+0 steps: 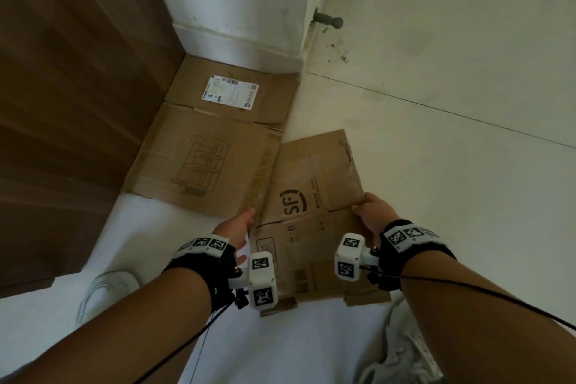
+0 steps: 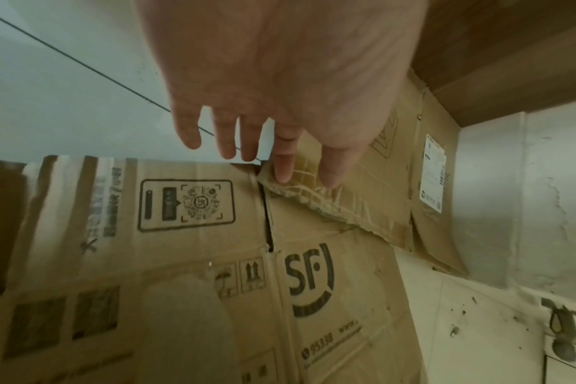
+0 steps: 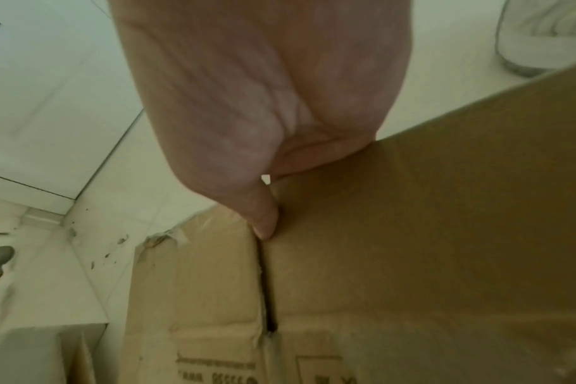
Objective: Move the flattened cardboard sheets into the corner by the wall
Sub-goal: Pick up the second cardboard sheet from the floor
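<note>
A flattened cardboard sheet printed with an SF logo (image 1: 314, 196) (image 2: 313, 285) (image 3: 411, 233) lies low over the floor between my hands. My left hand (image 1: 240, 224) (image 2: 280, 104) is at its left edge with straight fingers (image 2: 283, 166), which touch the taped edge of the neighbouring sheet. My right hand (image 1: 371, 209) (image 3: 247, 104) pinches the right edge, thumb on top and the other fingers hidden below. A larger flattened sheet (image 1: 199, 150) (image 2: 395, 194) with a white shipping label (image 1: 230, 92) lies flat in the corner against the wall.
A brown wooden panel (image 1: 62, 103) closes the corner on the left; a white wall with skirting (image 1: 233, 9) closes it at the back. A grey door stopper (image 1: 327, 20) sticks out low on the right wall. My white shoes (image 1: 106, 293) (image 1: 402, 352) flank the sheet.
</note>
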Demonstrator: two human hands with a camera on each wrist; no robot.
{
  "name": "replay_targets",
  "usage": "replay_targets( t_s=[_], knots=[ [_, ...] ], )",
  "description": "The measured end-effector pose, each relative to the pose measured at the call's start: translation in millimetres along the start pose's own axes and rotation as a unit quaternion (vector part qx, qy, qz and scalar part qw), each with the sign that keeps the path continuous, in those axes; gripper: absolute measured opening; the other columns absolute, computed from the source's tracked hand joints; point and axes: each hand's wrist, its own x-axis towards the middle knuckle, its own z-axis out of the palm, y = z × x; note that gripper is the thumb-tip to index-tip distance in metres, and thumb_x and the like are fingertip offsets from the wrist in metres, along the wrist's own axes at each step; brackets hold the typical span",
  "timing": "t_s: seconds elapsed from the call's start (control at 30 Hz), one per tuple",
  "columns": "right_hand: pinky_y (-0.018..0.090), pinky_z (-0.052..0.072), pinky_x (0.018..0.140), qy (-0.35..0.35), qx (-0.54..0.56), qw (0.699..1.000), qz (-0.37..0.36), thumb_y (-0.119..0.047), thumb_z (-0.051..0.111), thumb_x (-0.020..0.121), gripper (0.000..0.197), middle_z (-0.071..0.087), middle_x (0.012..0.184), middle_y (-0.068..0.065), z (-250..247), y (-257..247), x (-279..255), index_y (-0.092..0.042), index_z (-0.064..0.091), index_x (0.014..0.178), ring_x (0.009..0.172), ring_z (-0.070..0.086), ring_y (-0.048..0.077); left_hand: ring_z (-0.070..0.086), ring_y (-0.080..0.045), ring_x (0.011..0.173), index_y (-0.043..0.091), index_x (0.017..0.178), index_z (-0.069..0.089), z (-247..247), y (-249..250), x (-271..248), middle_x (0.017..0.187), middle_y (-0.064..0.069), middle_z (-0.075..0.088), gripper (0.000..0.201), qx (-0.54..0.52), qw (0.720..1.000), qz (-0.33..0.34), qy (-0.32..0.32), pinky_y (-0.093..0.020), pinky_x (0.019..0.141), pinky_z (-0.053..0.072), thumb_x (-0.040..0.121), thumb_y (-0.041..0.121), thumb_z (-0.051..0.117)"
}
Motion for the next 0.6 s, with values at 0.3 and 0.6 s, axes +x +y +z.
replay_targets(
  t_s=[0.3, 0.6],
  knots=[
    [0.053, 0.053, 0.085, -0.028, 0.201, 0.979, -0.023, -0.004, 0.041, 0.098, 0.033, 0.062, 0.113, 0.014, -59.6, 0.4, -64.1, -0.027, 0.053, 0.119, 0.104, 0.06, 0.037, 0.055, -0.025, 0.122, 0.017, 0.131, 0.056, 17.7, -6.2, -30.6, 0.129, -0.005, 0.063, 0.054, -0.015, 0.998, 0.005, -0.059, -0.046, 0.11, 0.037, 0.083, 0.042, 0.063],
    [0.048, 0.052, 0.083, -0.03, 0.303, 0.949, -0.083, -0.004, 0.044, 0.097, 0.034, 0.063, 0.108, 0.011, -65.7, -12.2, -103.5, -0.023, 0.053, 0.125, 0.096, 0.061, 0.032, 0.063, -0.027, 0.093, 0.018, 0.134, 0.048, 14.8, 45.7, -83.0, 0.108, -0.01, 0.065, 0.04, -0.017, 0.988, 0.12, -0.093, -0.045, 0.079, 0.056, 0.095, 0.017, 0.051]
  ],
)
